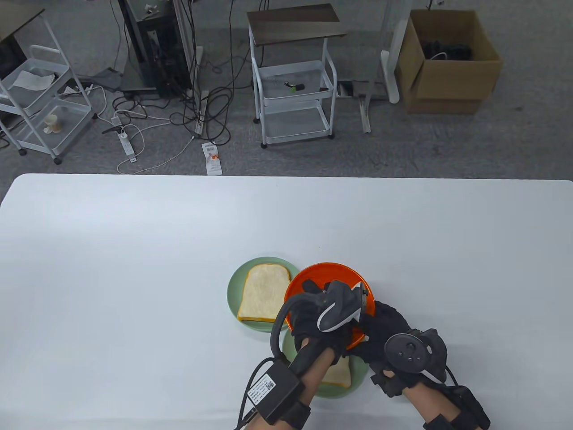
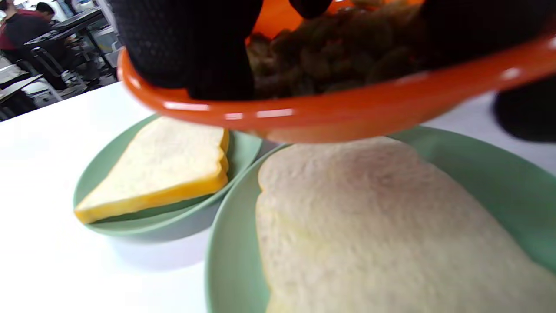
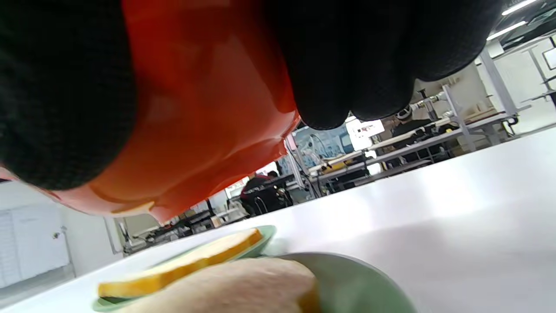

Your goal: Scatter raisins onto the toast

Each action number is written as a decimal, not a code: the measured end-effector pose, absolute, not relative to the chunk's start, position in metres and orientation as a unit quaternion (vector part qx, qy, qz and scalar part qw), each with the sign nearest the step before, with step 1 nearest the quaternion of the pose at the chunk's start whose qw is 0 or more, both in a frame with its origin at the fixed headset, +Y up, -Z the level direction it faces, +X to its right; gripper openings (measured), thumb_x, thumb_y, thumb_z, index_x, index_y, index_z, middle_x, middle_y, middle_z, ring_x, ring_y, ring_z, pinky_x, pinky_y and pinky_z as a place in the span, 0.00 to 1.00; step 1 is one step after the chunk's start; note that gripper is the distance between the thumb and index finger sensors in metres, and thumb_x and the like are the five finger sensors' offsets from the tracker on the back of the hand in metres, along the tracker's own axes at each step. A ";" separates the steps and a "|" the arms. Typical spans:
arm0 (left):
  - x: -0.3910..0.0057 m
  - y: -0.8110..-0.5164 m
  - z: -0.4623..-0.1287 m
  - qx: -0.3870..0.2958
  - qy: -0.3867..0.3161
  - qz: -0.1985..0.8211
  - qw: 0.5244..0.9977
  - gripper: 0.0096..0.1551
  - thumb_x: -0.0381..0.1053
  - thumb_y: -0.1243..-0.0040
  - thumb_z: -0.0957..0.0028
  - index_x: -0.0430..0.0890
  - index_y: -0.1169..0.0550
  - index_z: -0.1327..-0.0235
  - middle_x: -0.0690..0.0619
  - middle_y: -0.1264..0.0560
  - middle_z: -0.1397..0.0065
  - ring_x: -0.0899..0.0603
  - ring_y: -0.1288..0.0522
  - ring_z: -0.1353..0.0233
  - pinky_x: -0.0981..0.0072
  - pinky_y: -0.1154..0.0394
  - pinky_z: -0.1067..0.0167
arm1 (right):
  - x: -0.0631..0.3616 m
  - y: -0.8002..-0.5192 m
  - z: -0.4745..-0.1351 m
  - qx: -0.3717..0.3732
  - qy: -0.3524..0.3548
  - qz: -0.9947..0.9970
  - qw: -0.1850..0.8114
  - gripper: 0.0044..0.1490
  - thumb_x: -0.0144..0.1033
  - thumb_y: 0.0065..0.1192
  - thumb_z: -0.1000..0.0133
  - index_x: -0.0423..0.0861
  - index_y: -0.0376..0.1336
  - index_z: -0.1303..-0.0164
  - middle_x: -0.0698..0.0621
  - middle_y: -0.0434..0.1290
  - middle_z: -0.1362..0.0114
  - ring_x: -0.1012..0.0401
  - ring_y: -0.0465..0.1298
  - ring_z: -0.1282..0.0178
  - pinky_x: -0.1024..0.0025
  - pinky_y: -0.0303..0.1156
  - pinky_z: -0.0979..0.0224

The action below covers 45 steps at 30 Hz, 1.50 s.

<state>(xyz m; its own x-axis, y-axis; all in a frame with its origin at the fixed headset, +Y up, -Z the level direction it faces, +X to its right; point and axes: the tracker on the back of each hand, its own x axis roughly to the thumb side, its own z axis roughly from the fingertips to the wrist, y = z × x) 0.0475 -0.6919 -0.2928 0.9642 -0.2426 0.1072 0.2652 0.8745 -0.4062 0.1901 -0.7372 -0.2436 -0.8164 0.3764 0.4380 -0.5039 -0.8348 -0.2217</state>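
My right hand [image 1: 365, 329] grips the near rim of an orange bowl [image 1: 329, 273] and holds it above the near green plate [image 1: 340, 394]; in the right wrist view my fingers [image 3: 356, 65] wrap its underside [image 3: 208, 87]. The bowl holds dark raisins [image 2: 347, 52]. My left hand [image 1: 309, 286] reaches into the bowl, with its thumb [image 2: 195, 43] among the raisins; whether it pinches any is hidden. A bare slice of toast [image 2: 369, 226] lies on the near plate, right under the bowl. A second bare toast [image 1: 262, 293] lies on the far green plate [image 1: 235, 286].
The two green plates touch or nearly touch, side by side near the table's front edge. The white table [image 1: 134, 268] stretches wide to the left, right and back. Carts, cables and a cardboard box stand on the floor beyond.
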 end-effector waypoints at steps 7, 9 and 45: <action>0.047 -0.694 -0.301 -0.186 -0.038 -0.062 0.980 0.53 0.72 0.33 0.55 0.60 0.40 0.17 0.49 0.31 0.22 0.52 0.12 0.49 0.71 0.14 0.50 | 0.203 -0.737 -0.245 0.165 -0.172 0.929 0.282 0.44 0.62 0.89 0.75 0.44 0.79 0.57 0.30 0.82 0.44 0.33 0.79 0.40 0.34 0.71 0.38; 0.044 -0.695 -0.301 -0.164 -0.050 -0.034 0.985 0.48 0.71 0.31 0.54 0.61 0.35 0.21 0.51 0.26 0.27 0.54 0.12 0.53 0.73 0.13 0.54 | 0.205 -0.738 -0.247 0.161 -0.167 0.926 0.298 0.43 0.62 0.89 0.75 0.44 0.79 0.57 0.29 0.82 0.45 0.33 0.79 0.40 0.34 0.71 0.39; 0.013 -0.689 -0.272 0.033 -0.067 0.070 0.995 0.17 0.58 0.27 0.57 0.66 0.18 0.55 0.57 0.17 0.45 0.54 0.12 0.76 0.73 0.13 0.76 | 0.193 -0.743 -0.254 0.163 -0.110 0.945 0.262 0.43 0.61 0.88 0.72 0.43 0.78 0.55 0.28 0.81 0.42 0.32 0.78 0.39 0.33 0.69 0.38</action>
<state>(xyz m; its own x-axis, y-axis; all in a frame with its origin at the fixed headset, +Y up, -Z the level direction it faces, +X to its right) 0.0132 -0.6889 -0.2725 0.9811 0.1352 0.1387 -0.1441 0.9880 0.0560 0.1931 -0.7427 -0.2538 -0.8096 0.4591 0.3658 -0.5311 -0.8383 -0.1234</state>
